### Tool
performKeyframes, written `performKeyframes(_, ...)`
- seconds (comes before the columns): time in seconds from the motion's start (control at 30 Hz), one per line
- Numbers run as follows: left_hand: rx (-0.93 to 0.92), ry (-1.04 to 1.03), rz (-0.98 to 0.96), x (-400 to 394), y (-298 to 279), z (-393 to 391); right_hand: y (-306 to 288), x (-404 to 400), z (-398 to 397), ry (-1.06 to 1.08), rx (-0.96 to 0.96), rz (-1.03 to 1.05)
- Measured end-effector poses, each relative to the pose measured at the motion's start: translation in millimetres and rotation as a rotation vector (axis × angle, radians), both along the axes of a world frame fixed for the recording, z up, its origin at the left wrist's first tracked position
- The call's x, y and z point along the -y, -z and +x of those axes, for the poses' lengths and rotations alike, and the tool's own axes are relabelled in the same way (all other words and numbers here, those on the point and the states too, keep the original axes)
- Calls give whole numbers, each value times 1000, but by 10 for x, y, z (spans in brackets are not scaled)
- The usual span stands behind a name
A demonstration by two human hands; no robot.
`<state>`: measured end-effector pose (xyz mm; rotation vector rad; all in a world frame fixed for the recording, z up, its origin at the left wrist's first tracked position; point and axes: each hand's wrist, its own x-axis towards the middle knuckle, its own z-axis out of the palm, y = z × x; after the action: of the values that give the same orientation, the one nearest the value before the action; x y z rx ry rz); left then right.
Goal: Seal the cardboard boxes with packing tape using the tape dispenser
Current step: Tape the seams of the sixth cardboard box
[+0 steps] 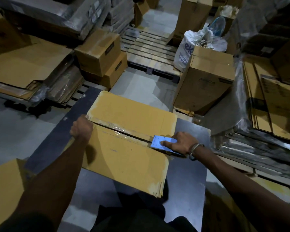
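Note:
A brown cardboard box (pixel 132 113) lies on a dark table (pixel 191 128) in front of me, flaps closed. Clear packing tape (pixel 124 131) runs along its centre seam from the left edge toward the right. My left hand (pixel 81 127) grips the box's left edge at the seam, fingers curled over the side. My right hand (pixel 182 143) holds a light blue tape dispenser (pixel 159 141) pressed on the seam near the box's right edge, with the index finger laid flat on its top plate.
Two stacked sealed boxes (pixel 100 54) stand behind on the left, next to piles of flat cardboard (pixel 27 64). A tall box (pixel 206 84) and a white sack (pixel 187 51) are at the right. A wooden pallet (pixel 149 49) lies beyond. Another box (pixel 5 190) sits at my lower left.

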<state>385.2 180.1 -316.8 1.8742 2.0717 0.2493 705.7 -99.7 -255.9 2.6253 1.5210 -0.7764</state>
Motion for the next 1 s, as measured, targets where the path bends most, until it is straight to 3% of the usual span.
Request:
performKeyframes(0.2,0,-33,58,72,2,59,144,333,212,65,-26,-16)
performKeyframes(0.83,35,129,-71,-63,176,-99,47,496,405,125,-145,-69)
performKeyframes(1.0,-114,362,139,368,446,116,47,484,367,194,-186,-105)
